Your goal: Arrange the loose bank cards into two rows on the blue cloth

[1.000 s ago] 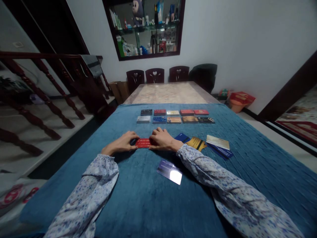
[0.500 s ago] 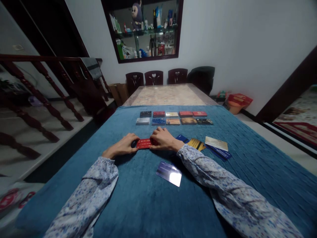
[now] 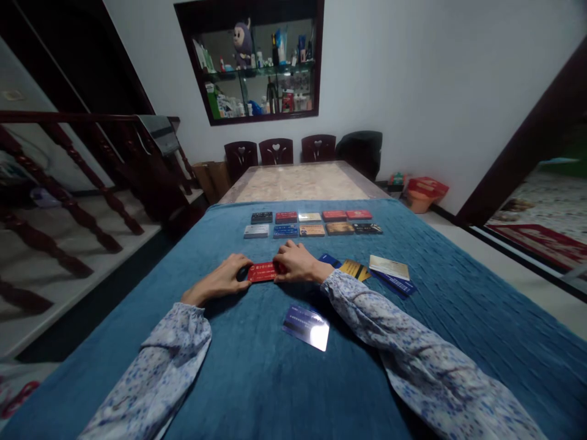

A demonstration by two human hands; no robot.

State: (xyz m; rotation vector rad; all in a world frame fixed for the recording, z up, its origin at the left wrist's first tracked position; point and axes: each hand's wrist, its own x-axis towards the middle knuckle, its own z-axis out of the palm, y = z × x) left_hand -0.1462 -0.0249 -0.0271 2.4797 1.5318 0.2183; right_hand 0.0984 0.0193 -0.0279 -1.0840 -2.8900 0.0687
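Observation:
A red card (image 3: 260,272) with pale print lies level between my hands, over the blue cloth. My left hand (image 3: 222,278) is closed on its left end, thumb nearest me. The right end is pinched by my right hand (image 3: 296,263), whose fingers cover part of it. Beside my left fingers is a dark patch that I cannot make out. Closer to me rests a shiny purple-blue card (image 3: 305,325). Past my right wrist are a yellow card (image 3: 354,269) with a dark stripe, a pale gold card (image 3: 389,266) and blue cards, partly overlapping.
Beyond my hands, small piles of cards stand in two rows, among them a blue pile (image 3: 285,231) and a black pile (image 3: 368,228). The blue cloth (image 3: 257,379) covers the near table; a bare marble-like top (image 3: 293,183) continues behind. Chairs (image 3: 276,151) line the far end.
The camera view has shifted, so the whole scene sits slightly lower and further left. Both hands keep hold of the red card, with little visible movement over the cloth.

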